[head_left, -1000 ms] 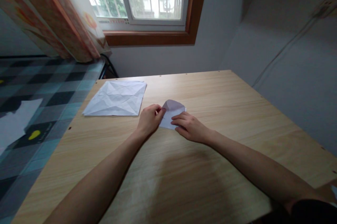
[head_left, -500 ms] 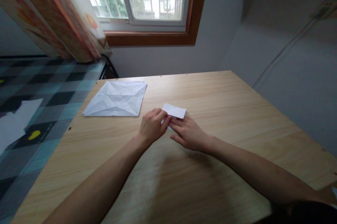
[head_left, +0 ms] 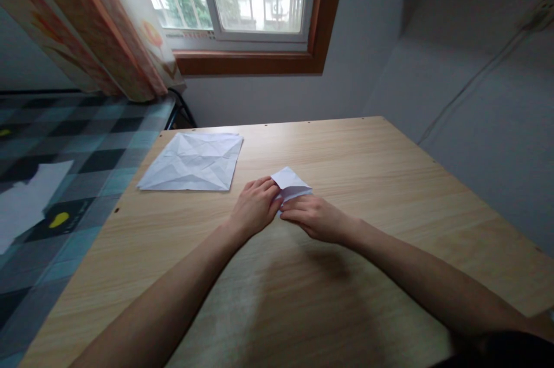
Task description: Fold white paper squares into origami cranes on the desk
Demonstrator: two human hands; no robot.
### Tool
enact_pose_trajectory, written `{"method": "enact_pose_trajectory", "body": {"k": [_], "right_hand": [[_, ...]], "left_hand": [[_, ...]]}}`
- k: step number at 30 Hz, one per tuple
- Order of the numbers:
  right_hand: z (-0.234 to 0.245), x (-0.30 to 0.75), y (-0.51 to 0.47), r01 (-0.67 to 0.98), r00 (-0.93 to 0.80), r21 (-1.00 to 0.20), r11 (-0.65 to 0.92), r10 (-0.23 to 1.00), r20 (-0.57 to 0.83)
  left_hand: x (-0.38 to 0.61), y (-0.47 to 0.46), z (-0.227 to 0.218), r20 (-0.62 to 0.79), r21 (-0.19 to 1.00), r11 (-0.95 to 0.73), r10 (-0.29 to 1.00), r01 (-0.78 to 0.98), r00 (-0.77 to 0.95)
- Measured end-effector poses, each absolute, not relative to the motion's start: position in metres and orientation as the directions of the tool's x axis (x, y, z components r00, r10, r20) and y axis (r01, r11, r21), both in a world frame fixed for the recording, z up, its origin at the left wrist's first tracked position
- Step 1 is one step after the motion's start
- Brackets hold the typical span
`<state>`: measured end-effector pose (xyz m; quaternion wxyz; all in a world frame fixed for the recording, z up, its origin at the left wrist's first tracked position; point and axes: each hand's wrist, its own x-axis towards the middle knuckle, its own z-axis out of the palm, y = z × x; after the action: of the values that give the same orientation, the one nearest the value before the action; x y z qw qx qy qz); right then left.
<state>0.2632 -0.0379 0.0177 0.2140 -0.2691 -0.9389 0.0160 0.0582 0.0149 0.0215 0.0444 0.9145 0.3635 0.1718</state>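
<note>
A small folded piece of white paper is between my two hands, near the middle of the table. My left hand grips its left side, with the fingers bent over the edge and the thumb low near the corner. On the near right side, my right hand closes on the paper with its fingers together. The upper part of the paper shows as a slanted flap with a fold line across it. Its lower part is mostly covered by my fingers.
A larger creased white sheet lies flat at the table's back left. The wooden table stands below a window. To the left is a bed with a checked cover, with white paper pieces on it.
The paper's upper part has turned from a flat strip into a pointed, slanted flap. My right hand's fingers, flatter before, have drawn together on it. My left hand has barely shifted.
</note>
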Motion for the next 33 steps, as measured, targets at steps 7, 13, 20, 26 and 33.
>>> {"method": "enact_pose_trajectory", "body": {"k": [7, 13, 20, 26, 33], "right_hand": [[0.032, 0.276, -0.033, 0.602, -0.795, 0.274, 0.75, 0.53, 0.295], [0.038, 0.285, -0.026, 0.615, -0.788, 0.321, 0.72, 0.569, 0.234], [0.04, 0.275, -0.007, 0.646, -0.761, 0.242, 0.724, 0.591, 0.267], [0.018, 0.278, 0.009, 0.767, -0.58, 0.027, 0.641, 0.675, 0.457], [-0.005, 0.295, 0.026, 0.78, -0.592, -0.151, 0.607, 0.794, 0.135]], "left_hand": [[0.052, 0.02, 0.018, 0.184, 0.297, -0.782, 0.61, 0.548, 0.771], [0.049, 0.022, 0.019, 0.152, 0.346, -0.803, 0.558, 0.485, 0.815], [0.049, 0.022, 0.021, 0.129, 0.384, -0.784, 0.569, 0.488, 0.812], [0.048, 0.022, 0.02, 0.145, 0.36, -0.8, 0.556, 0.48, 0.818], [0.048, 0.02, 0.023, 0.135, 0.338, -0.812, 0.542, 0.476, 0.83]]}}
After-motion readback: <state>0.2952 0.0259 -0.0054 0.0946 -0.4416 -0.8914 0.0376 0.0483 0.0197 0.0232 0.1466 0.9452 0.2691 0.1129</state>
